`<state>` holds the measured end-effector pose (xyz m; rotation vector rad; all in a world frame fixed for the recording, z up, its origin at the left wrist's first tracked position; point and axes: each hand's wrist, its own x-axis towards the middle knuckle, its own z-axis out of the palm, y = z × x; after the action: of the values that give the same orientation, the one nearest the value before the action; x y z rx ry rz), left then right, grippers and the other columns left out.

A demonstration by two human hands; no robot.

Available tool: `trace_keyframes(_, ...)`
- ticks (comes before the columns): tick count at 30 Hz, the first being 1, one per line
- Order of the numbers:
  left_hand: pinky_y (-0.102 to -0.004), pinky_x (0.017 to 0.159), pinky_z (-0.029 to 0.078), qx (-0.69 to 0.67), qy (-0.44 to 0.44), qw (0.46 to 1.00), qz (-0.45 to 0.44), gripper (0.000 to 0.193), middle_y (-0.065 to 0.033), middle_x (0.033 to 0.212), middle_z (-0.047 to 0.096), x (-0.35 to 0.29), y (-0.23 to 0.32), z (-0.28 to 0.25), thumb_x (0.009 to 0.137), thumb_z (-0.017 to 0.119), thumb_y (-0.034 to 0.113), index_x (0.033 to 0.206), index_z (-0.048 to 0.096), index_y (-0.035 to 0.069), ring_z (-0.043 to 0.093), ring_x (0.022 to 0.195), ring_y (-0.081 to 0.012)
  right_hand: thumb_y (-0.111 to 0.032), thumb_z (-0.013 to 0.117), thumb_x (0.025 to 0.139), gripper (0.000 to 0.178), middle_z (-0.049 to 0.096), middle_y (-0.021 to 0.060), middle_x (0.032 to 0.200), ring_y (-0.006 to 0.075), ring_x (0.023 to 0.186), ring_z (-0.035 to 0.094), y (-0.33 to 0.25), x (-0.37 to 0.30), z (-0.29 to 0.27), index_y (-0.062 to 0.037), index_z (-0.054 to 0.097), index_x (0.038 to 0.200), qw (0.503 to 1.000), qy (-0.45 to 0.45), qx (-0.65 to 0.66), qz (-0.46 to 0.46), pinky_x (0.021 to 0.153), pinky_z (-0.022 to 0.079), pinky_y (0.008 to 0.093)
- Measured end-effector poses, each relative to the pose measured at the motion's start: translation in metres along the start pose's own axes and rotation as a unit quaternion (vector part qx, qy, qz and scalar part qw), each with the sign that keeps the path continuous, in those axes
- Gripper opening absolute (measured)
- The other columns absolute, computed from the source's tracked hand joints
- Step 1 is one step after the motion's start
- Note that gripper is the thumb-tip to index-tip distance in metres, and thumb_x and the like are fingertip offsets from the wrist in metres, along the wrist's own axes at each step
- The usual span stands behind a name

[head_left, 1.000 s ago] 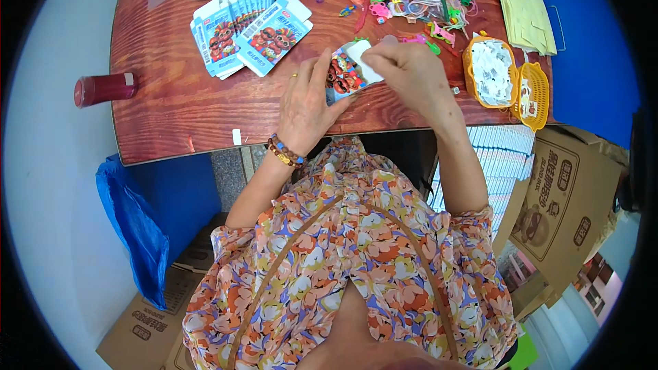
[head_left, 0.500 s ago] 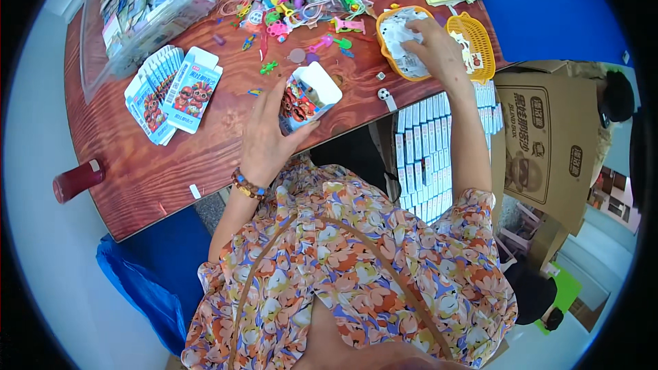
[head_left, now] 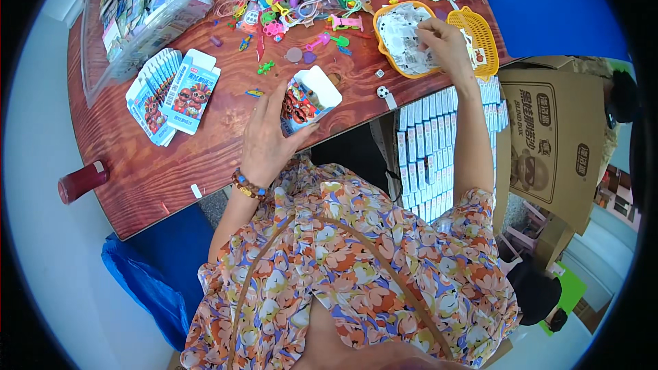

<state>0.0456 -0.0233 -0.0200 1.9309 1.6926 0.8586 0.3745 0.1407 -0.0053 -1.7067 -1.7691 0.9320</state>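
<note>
In my left hand (head_left: 266, 133) is a small blue-and-white cardboard box (head_left: 299, 107) with cartoon figures on it, its top flap open and tilted to the right. Fingers lie along its left side and the thumb along its lower edge. At the right of the table, my right hand (head_left: 447, 49) is over a yellow plastic basket (head_left: 385, 56) heaped with small white packets (head_left: 406, 35). Its thumb and index finger are bent together at the heap; whatever lies between them is too small to make out. A second yellow basket (head_left: 488, 34) with printed cutouts stands beside it.
Colourful small toys and cords (head_left: 295, 0) lie piled at the back. Flat printed boxes (head_left: 188, 96) are fanned at left, below a clear bin (head_left: 154, 17) of cards. Rows of packed boxes (head_left: 432, 151) stand by a large carton (head_left: 548, 144). A red cylinder (head_left: 82, 181) is at the left edge.
My right hand has drawn slightly back toward the basket's right side, its fingers closing together. The left hand still holds the box in nearly the same place.
</note>
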Motion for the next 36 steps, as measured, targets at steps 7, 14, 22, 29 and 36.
trace_keyframes(7, -0.046, 0.087, 0.051, -0.002, -0.017, 1.0, 0.004, 0.081, -0.0222, 0.115, 0.061, 0.003, 0.0, 0.004, 0.071, 0.087, 0.026, 0.137, 0.05, -0.001, 0.062, 0.103, -0.0388, -0.023, 0.067, 0.09, 0.022, 0.07, 0.0103, 0.087, 0.0227, 0.076, 0.066, -0.011, -0.001, 0.003, -0.004, 0.07, 0.102, 0.962, 0.036, -0.236, -0.134, 0.07, 0.051, 0.0348)
trace_keyframes(14, -0.0458, 0.086, 0.052, 0.001, -0.023, 1.0, -0.021, 0.08, -0.0219, 0.113, 0.06, 0.001, 0.001, 0.003, 0.071, 0.087, 0.026, 0.136, 0.05, -0.001, 0.062, 0.103, -0.0387, -0.022, 0.063, 0.088, 0.022, 0.071, 0.0128, 0.1, 0.0341, 0.091, 0.067, -0.01, 0.016, 0.007, -0.0046, 0.069, 0.099, 0.947, -0.032, -0.294, -0.121, 0.078, 0.052, 0.0444)
trace_keyframes(22, -0.0453, 0.084, 0.052, 0.008, -0.021, 1.0, 0.011, 0.079, -0.0194, 0.113, 0.06, 0.007, 0.004, 0.005, 0.072, 0.086, 0.027, 0.137, 0.049, 0.0, 0.062, 0.101, -0.038, -0.017, 0.067, 0.091, 0.02, 0.064, 0.0016, 0.076, 0.0084, 0.064, 0.056, 0.003, 0.01, -0.008, 0.0013, 0.072, 0.099, 1.0, -0.026, 0.003, -0.016, 0.061, 0.045, 0.0246)
trace_keyframes(29, -0.0438, 0.083, 0.053, 0.058, -0.019, 0.996, 0.063, 0.081, -0.0174, 0.115, 0.06, 0.035, 0.019, 0.022, 0.073, 0.085, 0.03, 0.139, 0.047, 0.002, 0.062, 0.101, -0.0355, -0.014, 0.069, 0.09, 0.018, 0.072, 0.0023, 0.092, 0.0088, 0.08, 0.061, -0.03, -0.025, 0.0, -0.003, 0.075, 0.104, 0.975, -0.038, 0.213, -0.041, 0.072, 0.049, 0.0253)
trace_keyframes(36, -0.0453, 0.079, 0.055, 0.05, -0.001, 0.994, 0.096, 0.083, -0.017, 0.115, 0.059, 0.043, 0.03, 0.03, 0.073, 0.084, 0.032, 0.142, 0.045, 0.006, 0.062, 0.102, -0.0359, -0.01, 0.068, 0.091, 0.017, 0.064, 0.0088, 0.122, 0.0144, 0.103, 0.063, -0.061, -0.063, 0.05, -0.0021, 0.072, 0.106, 0.979, -0.086, 0.035, -0.179, 0.085, 0.051, 0.0291)
